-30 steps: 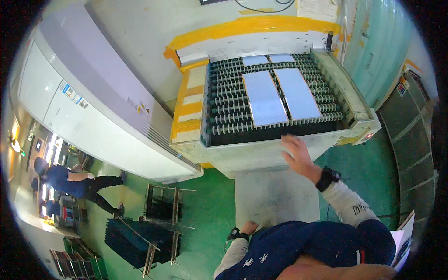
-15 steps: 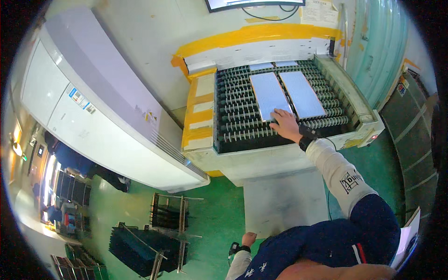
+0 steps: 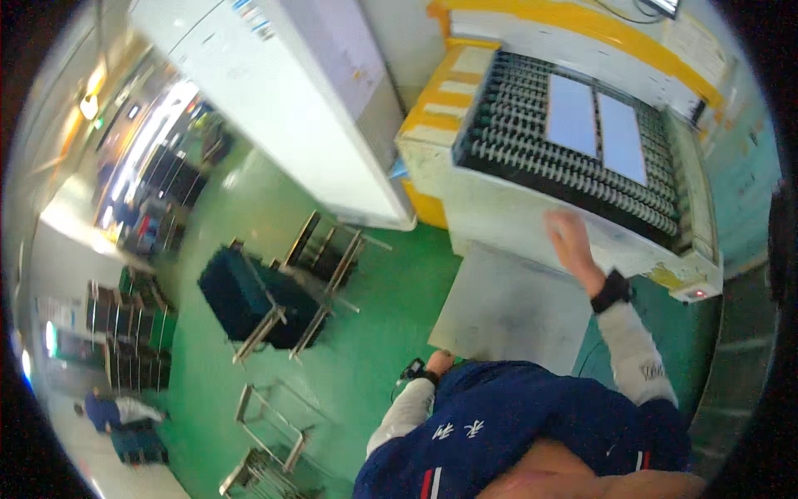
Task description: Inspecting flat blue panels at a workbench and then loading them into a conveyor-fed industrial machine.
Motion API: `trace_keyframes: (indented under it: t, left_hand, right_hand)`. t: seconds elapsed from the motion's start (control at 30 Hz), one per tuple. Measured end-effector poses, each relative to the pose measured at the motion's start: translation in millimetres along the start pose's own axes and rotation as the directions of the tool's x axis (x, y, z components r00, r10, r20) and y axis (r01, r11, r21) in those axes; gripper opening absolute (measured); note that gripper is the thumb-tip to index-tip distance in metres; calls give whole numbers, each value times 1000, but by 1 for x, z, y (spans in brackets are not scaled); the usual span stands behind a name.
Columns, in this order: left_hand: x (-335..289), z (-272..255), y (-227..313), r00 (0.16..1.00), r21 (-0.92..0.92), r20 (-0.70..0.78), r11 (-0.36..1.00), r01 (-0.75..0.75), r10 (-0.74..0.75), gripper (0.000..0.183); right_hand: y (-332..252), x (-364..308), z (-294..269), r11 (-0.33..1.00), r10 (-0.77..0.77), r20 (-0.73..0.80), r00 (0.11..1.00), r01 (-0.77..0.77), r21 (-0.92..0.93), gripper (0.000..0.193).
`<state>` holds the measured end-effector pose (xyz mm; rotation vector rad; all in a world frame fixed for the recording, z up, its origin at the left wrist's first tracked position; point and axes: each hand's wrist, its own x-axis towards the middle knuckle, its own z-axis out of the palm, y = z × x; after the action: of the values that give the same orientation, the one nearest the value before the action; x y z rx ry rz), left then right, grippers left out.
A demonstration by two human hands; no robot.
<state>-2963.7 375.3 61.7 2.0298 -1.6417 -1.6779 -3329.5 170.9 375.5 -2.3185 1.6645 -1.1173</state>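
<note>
My right hand (image 3: 569, 241) is raised in front of the roller machine's near wall, with its fingers stretched out, slightly blurred, and nothing in it. Behind it, two pale rectangular panels with thin orange-brown edges, a left panel (image 3: 572, 114) and a right panel (image 3: 622, 137), lie side by side on rows of ribbed rollers (image 3: 515, 141). The hand is apart from both panels. Low beside my body, my left hand (image 3: 439, 362) is curled into a loose fist, with no object showing in it. Dark bands with small devices are on both wrists.
A tall white cabinet unit (image 3: 274, 100) stands left of the machine. Metal racks with dark slotted holders (image 3: 258, 299) and a bare metal frame (image 3: 270, 424) stand on the green floor. A grey plate (image 3: 515, 308) lies before the machine. Another person (image 3: 108, 412) is far left.
My right hand has lifted off the left panel and drawn back toward me, clear of the rollers. My view has swung left, showing more floor and racks. The left hand remains low by my body.
</note>
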Motion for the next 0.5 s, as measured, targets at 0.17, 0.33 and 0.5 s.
trace_keyframes:
  t: [0.17, 0.33, 0.5]
  left_hand:
    - [-15, 30, -34, 971, 228, -149, 962, -148, 185, 33]
    - [-64, 46, -3, 995, 139, -95, 990, 33, -20, 32]
    - [-85, 110, -108, 950, 151, -300, 987, -45, 89, 34]
  right_hand:
    - [-22, -174, 26, 904, 223, 677, 701, -408, 125, 24]
    - [30, -346, 32, 804, 157, 974, 164, -594, -30, 31]
    - [54, -397, 41, 740, 178, 949, 262, -671, 46, 35]
